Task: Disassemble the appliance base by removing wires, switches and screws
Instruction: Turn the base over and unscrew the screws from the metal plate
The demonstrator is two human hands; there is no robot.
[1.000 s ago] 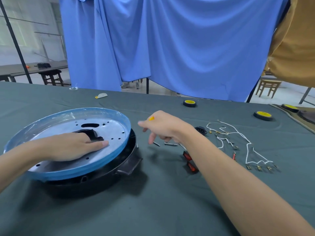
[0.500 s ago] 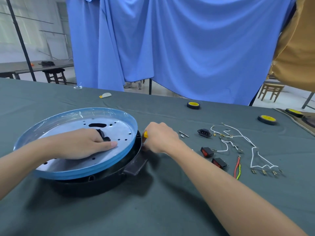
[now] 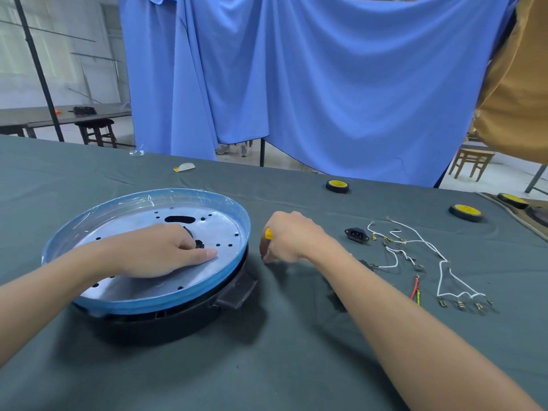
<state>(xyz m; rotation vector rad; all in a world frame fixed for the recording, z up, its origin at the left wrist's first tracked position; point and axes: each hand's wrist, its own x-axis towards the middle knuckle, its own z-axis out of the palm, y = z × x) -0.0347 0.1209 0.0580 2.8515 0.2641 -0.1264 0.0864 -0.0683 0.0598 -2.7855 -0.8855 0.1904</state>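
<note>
Here, the appliance base (image 3: 166,321) sits left on the bench (image 3: 267,366), your left grip (image 3: 160,253) spread flat on its metal plate (image 3: 225,229). Your right grip (image 3: 292,238) curls round a yellow-handled tool (image 3: 268,233) just beside the rim; wires (image 3: 391,266) lie farther right.

Bright, diffuse daylight enters from the pale hall at upper left, lighting my arms and the blue curtain (image 3: 326,84) evenly. Only soft shadows fall on the table cloth (image 3: 296,366), beneath the black base (image 3: 166,324) and under my right hand (image 3: 292,238), where the yellow end of the screwdriver (image 3: 268,233) stands out. A pale sheen lies on the metal plate (image 3: 225,223) beside my left hand (image 3: 154,253). Wide-angle distortion tilts the dark pole (image 3: 38,69) at the left edge and stretches my forearms at the lower corners, and fine detail is slightly soft.
</note>
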